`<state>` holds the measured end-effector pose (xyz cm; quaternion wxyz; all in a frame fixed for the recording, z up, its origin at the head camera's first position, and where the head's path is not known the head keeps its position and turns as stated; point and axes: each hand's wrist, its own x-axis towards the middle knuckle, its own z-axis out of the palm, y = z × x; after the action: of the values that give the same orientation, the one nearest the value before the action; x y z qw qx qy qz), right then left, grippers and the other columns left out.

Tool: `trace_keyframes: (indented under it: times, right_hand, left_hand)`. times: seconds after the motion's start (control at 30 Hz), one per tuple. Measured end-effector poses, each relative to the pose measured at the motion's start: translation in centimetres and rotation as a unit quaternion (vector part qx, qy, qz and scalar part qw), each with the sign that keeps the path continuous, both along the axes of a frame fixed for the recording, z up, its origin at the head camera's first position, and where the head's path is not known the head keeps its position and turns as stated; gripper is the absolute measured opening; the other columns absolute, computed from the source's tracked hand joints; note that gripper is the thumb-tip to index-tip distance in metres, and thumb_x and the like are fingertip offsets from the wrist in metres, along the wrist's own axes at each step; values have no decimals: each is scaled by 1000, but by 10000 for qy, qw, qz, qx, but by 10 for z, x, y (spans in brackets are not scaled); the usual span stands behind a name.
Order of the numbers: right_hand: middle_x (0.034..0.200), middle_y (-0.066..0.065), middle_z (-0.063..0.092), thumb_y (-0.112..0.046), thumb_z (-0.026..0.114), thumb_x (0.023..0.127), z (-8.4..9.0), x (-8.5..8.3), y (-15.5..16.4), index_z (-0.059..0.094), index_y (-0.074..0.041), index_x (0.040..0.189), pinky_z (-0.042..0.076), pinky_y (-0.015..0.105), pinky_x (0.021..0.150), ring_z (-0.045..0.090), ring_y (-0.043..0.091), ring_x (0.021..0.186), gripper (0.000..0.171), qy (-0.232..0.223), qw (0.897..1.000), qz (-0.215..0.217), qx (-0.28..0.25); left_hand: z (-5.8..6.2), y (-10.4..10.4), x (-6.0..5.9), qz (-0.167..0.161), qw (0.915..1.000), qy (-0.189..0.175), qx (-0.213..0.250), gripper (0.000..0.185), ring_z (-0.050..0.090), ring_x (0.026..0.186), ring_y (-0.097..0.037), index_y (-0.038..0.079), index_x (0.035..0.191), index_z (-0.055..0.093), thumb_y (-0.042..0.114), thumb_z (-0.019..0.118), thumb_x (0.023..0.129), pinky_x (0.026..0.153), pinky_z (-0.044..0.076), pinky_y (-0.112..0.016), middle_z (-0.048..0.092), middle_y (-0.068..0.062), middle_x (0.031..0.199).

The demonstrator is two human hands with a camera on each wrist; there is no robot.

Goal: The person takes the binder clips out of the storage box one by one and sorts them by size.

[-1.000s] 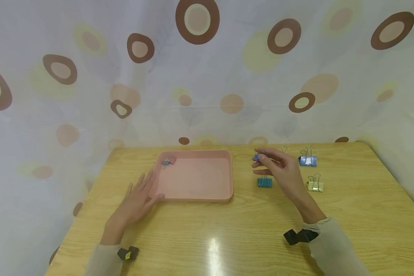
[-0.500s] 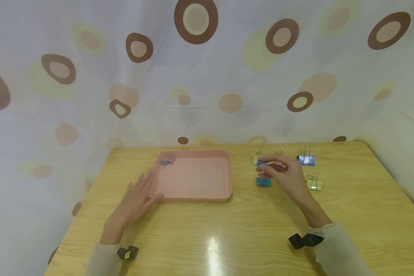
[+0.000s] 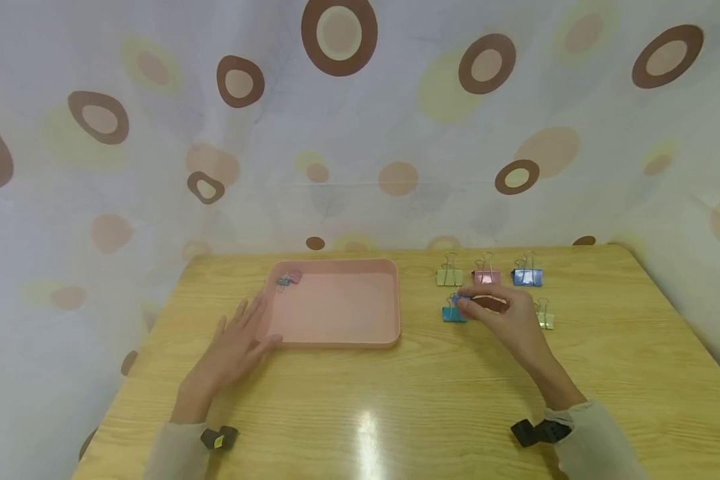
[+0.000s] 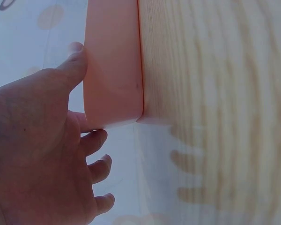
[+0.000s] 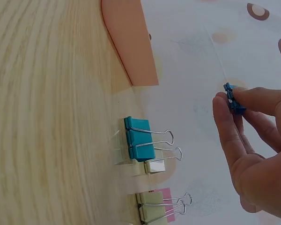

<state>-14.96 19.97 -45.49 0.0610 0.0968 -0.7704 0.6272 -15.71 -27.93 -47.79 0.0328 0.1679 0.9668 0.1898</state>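
Observation:
My right hand (image 3: 512, 325) pinches a small blue binder clip (image 5: 233, 99) between thumb and fingertips, held off the table. In the head view it hovers over a teal binder clip (image 3: 454, 315), which stands on the table and is partly hidden. A yellow-green clip (image 3: 447, 277), a pink clip (image 3: 483, 277) and a larger blue clip (image 3: 527, 277) line up behind. My left hand (image 3: 233, 352) rests against the left end of the pink tray (image 3: 336, 345), its thumb on the rim and fingers spread. Inside the tray's far left corner lie small teal (image 3: 283, 282) and pink clips (image 3: 297, 276).
Another pale yellow clip (image 3: 547, 321) stands right of my right hand, partly covered by it. The wooden table (image 3: 312, 413) ends at a patterned cloth (image 3: 360, 213) hanging behind and at the left. Each wrist wears a black camera mount.
My right hand has taken the small blue clip from the back row and drawn it toward me, uncovering the yellow-green and pink clips. The left hand stays on the tray.

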Motion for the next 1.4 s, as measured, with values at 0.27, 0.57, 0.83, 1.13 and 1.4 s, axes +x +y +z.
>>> trace_keyframes:
  times: [0.27, 0.57, 0.83, 1.13, 1.4]
  right_hand:
    - [105, 16, 74, -13, 76, 95, -8, 1, 0, 74, 1, 108, 61, 33, 70, 73, 19, 84, 18, -78, 9979, -233, 595]
    - [105, 18, 74, -13, 78, 93, -23, 10, 7, 75, 2, 104, 61, 30, 73, 75, 22, 87, 19, -546, 9942, -197, 904]
    - [97, 12, 76, -13, 80, 91, -31, 11, 6, 78, -2, 99, 59, 25, 72, 74, 17, 84, 14, -764, 9869, -100, 1419]
    - [87, 2, 75, -14, 83, 88, -31, 13, 9, 78, -7, 92, 56, 25, 70, 70, 17, 79, 9, -929, 9745, 150, 2035]
    - [85, 1, 74, -15, 82, 88, -33, 16, 8, 78, -7, 92, 55, 26, 66, 67, 16, 75, 10, -958, 9715, 308, 2144]
  left_hand:
    - [0, -2, 0, 29, 10000, -34, -2, 81, 8, 155, -45, 2, 163, 18, 51, 48, 107, 117, 4, -73, 14, -15, 171]
    - [1, 0, 0, -6, 10000, -21, -11, 80, 8, 155, -46, 1, 163, 18, 51, 48, 107, 117, 5, -74, 13, -15, 171]
    - [2, 0, -3, -11, 10000, 8, -33, 81, 9, 154, -47, 1, 163, 18, 51, 49, 106, 116, 5, -74, 14, -16, 170]
    - [0, -2, 0, 32, 10000, -45, 16, 82, 8, 155, -46, 2, 163, 18, 51, 49, 106, 116, 5, -74, 14, -16, 170]
    - [-1, -2, -1, 24, 10000, -13, -3, 83, 9, 155, -45, 3, 164, 18, 53, 50, 105, 117, 6, -74, 15, -16, 170]
